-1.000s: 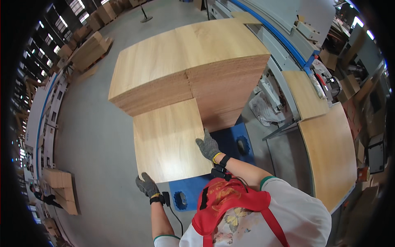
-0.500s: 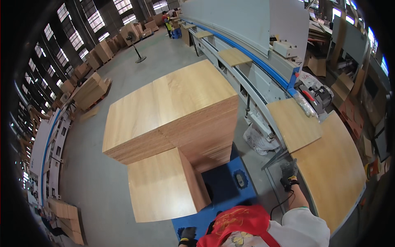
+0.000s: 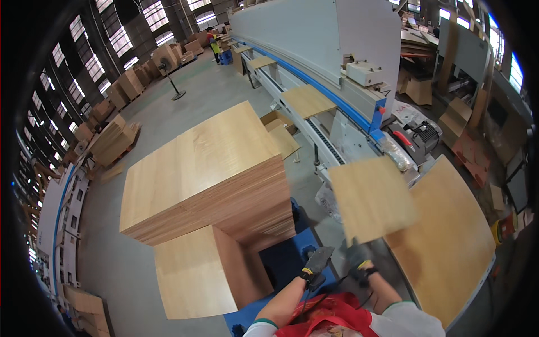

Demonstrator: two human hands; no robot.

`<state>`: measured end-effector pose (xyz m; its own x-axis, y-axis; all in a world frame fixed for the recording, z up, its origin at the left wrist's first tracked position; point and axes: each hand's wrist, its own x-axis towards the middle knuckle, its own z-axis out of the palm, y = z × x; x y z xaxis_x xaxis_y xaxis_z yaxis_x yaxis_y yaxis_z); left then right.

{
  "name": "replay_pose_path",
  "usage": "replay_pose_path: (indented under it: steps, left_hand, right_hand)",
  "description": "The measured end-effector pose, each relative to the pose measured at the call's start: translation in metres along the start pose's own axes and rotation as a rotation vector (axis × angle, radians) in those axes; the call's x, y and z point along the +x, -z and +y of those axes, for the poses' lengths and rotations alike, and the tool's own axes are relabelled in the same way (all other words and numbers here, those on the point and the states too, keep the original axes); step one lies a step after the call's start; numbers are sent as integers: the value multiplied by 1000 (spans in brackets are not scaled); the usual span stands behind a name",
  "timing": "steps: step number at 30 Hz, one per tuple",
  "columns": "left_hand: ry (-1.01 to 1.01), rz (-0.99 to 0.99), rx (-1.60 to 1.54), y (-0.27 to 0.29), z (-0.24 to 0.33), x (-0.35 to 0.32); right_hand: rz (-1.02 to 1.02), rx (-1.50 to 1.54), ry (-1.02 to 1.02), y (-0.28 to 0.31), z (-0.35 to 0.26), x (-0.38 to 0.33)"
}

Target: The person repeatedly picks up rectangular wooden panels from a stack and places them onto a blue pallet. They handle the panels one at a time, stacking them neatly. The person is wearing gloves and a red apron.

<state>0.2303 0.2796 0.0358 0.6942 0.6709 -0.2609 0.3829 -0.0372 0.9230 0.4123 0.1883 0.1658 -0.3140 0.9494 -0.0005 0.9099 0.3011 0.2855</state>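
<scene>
A square wood-grain board (image 3: 371, 196), slightly blurred, sits over the corner between the conveyor's near end and the wood-topped table. At its near corner my gloved right hand (image 3: 358, 259) grips it; the fingertips are smeared by motion. To the left of that, my gloved left hand (image 3: 317, 263) hovers over the blue pallet's edge with fingers stretched out and nothing in it. A tall stack of large wood-grain boards (image 3: 196, 157) stands in front of me. Against its near side is a lower stack of smaller boards (image 3: 193, 275).
The wood-topped table (image 3: 449, 236) curves along my right. An edge-banding machine with a blue rail (image 3: 314, 80) runs into the distance, carrying another board (image 3: 309, 101). Blue pallet (image 3: 303, 242) lies under the stacks. A standing fan (image 3: 175, 90) and a distant person (image 3: 213, 45) are farther off.
My left hand has come up from the lower edge toward the right hand. My right hand has moved left onto the square board, which has shifted and turned. The view has swung right.
</scene>
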Motion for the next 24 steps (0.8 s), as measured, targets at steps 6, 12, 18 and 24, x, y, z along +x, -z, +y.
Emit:
replay_pose_path:
  steps: [6,12,18,24]
  left_hand:
    - [280,292,-18,-11,59,-29]
    - [339,368,-180,61,81,-131]
    - [347,645,-126,140,110,-265]
    - [318,1445,-67,181,45,-426]
  right_hand:
    - [-181,442,-334,-21,-7,-75]
    - [167,1156,-1261,-25,50,-120]
    - [28,1797,-1112,14,-57,-54]
    - [-129,2098,-726,93,-190,46]
